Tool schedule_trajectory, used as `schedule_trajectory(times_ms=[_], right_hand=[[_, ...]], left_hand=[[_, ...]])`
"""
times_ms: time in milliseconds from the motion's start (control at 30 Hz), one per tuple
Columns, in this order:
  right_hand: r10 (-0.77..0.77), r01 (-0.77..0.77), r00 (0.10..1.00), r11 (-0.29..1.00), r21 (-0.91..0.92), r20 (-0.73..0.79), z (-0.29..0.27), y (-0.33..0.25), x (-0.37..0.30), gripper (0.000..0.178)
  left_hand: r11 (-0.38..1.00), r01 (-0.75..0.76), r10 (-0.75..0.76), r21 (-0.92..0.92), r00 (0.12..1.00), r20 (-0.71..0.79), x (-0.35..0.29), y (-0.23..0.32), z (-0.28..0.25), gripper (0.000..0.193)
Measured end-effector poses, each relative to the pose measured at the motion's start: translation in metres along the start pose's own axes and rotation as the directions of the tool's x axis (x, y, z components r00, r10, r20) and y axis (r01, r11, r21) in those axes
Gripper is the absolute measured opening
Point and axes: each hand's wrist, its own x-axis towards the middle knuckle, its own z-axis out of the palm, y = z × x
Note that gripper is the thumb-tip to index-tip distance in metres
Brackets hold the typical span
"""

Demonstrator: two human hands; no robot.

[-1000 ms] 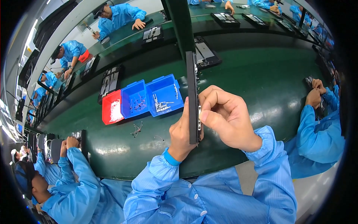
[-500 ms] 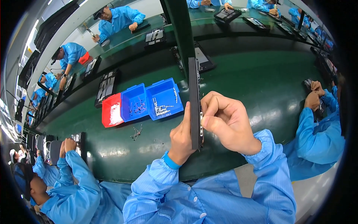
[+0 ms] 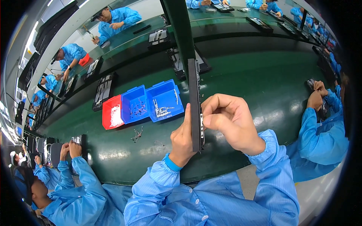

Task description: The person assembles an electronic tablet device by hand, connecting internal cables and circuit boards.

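Note:
A flat black electronic device (image 3: 194, 94) stands on edge, almost upright, in front of me, with small parts and a silvery connector strip along its right face. My left hand (image 3: 181, 141) holds it from the left, palm against its back and fingers pointing up. On the other side, my right hand (image 3: 235, 122) is closed, thumb and index finger pinched at the device's right face just above the connector strip. Whatever lies between those fingertips is hidden or too small to make out.
A red bin (image 3: 107, 119) with white pieces adjoins a blue bin (image 3: 127, 98) and another blue bin (image 3: 166, 90) holding small parts. Loose wires (image 3: 137, 134) lie on the green table (image 3: 117, 150). A green post (image 3: 181, 34) rises behind the device. Co-workers sit at both sides.
The device and both my hands have shifted slightly left in view. My right fingers stay pinched at the same part of the device. Across the table, a co-worker's hand has lifted off a dark object.

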Motion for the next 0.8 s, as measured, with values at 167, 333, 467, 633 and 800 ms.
schedule_trajectory(times_ms=[167, 333, 467, 633, 800], right_hand=[[0.044, -0.044, 0.999, 0.999, 0.007, -0.008, -0.0029, -0.0024, 0.0003, 0.005], [0.042, -0.042, 0.999, 0.999, -0.009, 0.006, -0.0063, -0.0018, 0.0012, 0.006], [0.074, -0.074, 0.997, 0.997, -0.019, -0.016, -0.0044, -0.0048, 0.0030, 0.010], [0.019, -0.020, 1.000, 0.998, 0.057, 0.002, -0.0040, 0.0034, 0.0014, 0.025], [0.016, -0.016, 1.000, 1.000, 0.001, 0.005, -0.0049, 0.0019, 0.0003, 0.037]], left_hand=[[1.000, 0.001, -0.001, -0.003, 1.000, 0.003, 0.0035, 0.0047, -0.0022, 0.073], [1.000, 0.007, -0.007, -0.008, 1.000, -0.008, 0.0040, 0.0066, -0.0033, 0.073], [1.000, 0.006, -0.006, 0.000, 1.000, -0.007, 0.0060, 0.0080, -0.0023, 0.073], [1.000, 0.003, -0.003, 0.004, 1.000, -0.020, 0.0052, 0.0052, -0.0017, 0.070], [0.997, 0.040, -0.039, -0.063, 0.999, 0.018, 0.0087, 0.0084, -0.0050, 0.068]])
